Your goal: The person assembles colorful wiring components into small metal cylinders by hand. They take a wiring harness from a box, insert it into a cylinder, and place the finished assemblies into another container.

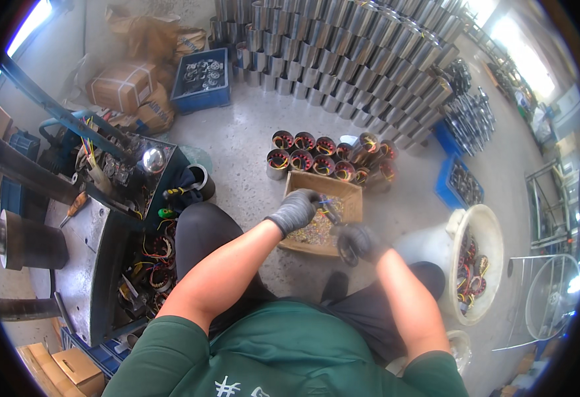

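Observation:
My left hand, in a grey glove, is over the left part of an open cardboard box. Its fingers are closed; what they hold is hard to make out. Colourful small scraps cover the box's bottom. At the box's right front corner is my right hand, in a darker glove and blurred. It is closed on a dark, rounded thing whose kind does not show clearly. A small dark piece shows between the two hands, over the scraps.
Beyond the box stand several metal cylinders with wound coils inside. Stacked bare metal cylinders rise behind. A white bucket of coils is at right, a metal-topped machine at left. Blue crates hold metal parts.

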The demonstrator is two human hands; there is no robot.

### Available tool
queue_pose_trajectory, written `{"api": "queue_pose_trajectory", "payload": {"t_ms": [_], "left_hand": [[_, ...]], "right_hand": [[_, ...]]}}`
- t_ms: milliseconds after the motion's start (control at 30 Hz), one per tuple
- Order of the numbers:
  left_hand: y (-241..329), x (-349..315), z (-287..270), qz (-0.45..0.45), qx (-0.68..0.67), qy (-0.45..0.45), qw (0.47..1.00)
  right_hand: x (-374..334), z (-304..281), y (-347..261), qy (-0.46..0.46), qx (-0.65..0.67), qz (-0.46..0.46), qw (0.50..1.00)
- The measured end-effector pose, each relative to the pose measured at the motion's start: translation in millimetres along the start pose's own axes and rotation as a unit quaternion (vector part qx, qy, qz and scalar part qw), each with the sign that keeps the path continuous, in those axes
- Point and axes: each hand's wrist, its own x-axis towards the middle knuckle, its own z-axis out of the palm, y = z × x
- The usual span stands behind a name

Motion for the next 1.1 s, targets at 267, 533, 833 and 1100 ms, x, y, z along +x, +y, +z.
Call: {"api": "queue_pose_trajectory", "payload": {"t_ms": [267, 533, 833, 1100], "left_hand": [[-1, 0, -2, -0.037, 0.062, -0.022, 0.997], [18, -11, -12, 0.007, 0.056, -0.076, 0.995], [9, -5, -12, -0.001, -0.042, -0.039, 0.998], [35, -29, -100, 0.267, -0.258, 0.265, 0.890]], "right_hand": [[7, 24, 10, 0.081, 0.068, -0.055, 0.993], [6, 15, 3, 0.026, 0.037, -0.036, 0.998], [27, 9, 16, 0.154, 0.032, -0.070, 0.985], [16, 8, 12, 0.152, 0.157, -0.126, 0.968]]}}
